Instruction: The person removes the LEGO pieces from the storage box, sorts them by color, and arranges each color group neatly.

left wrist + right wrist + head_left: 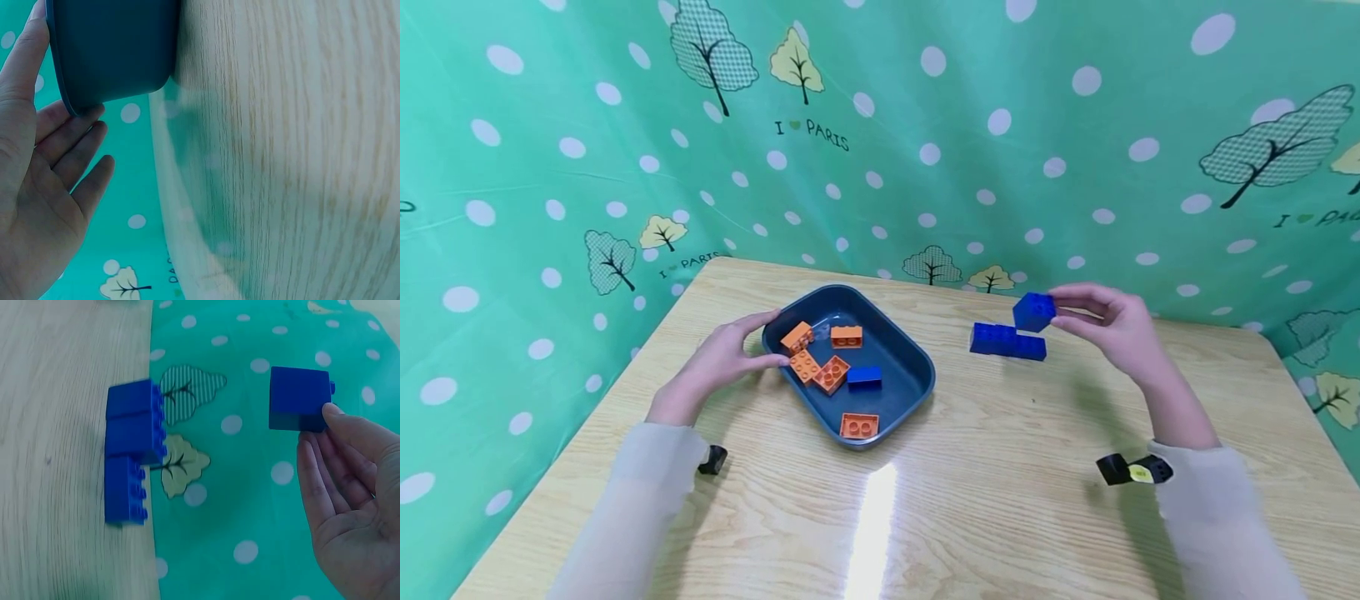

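Observation:
In the head view, my left hand (722, 358) spans the left corner of a dark blue tray (917, 346), with thumb and forefinger touching its rim. The other fingers lie loosely extended by the tray's outer wall (115, 50) in the left wrist view. Several orange bricks (859, 426) and one blue brick (864, 377) lie inside. My right hand (1108, 321) pinches a cube-shaped blue block (299, 394) between thumb and fingertips, its studs toward the palm. It is raised above the table, close to a row of blue bricks (131, 431).
The blue row (996, 339) stands on the wooden table (1000, 492) right of the tray, with a lower brick (1031, 347) at its right end. A green patterned cloth (880, 150) hangs along the table's back and sides.

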`<action>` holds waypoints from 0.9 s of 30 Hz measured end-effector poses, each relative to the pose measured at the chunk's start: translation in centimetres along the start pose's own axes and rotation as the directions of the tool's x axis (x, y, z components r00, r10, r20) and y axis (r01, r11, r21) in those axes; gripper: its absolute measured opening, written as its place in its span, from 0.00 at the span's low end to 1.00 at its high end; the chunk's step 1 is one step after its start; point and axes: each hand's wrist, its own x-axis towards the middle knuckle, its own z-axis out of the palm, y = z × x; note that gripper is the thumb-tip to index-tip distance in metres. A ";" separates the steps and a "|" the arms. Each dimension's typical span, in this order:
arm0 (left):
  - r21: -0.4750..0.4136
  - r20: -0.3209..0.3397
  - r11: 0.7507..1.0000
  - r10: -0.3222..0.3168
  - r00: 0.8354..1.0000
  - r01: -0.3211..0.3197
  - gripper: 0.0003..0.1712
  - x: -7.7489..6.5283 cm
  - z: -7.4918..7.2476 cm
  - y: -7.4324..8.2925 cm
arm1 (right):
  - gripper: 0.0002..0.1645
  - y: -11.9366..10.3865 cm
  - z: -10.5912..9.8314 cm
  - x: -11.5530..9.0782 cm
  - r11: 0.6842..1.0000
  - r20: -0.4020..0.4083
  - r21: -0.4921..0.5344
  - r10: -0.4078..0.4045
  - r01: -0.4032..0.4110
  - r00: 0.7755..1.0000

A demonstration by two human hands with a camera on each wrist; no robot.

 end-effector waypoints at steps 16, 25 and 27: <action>0.010 -0.004 1.000 0.004 1.000 -0.004 0.51 0.1 0.0 0.0 | 0.20 3.0 -3.3 -1.1 0.961 -0.148 -0.233 0.114 -0.147 0.982; 0.008 -0.006 1.000 0.006 1.000 -0.006 0.52 0.0 0.0 0.0 | 0.24 4.6 -4.2 -1.8 0.922 -0.177 -0.293 0.209 -0.254 0.962; 0.008 -0.007 1.000 0.006 1.000 -0.006 0.52 0.0 0.0 0.0 | 0.25 5.0 -4.3 -1.9 0.918 -0.172 -0.297 0.220 -0.263 0.960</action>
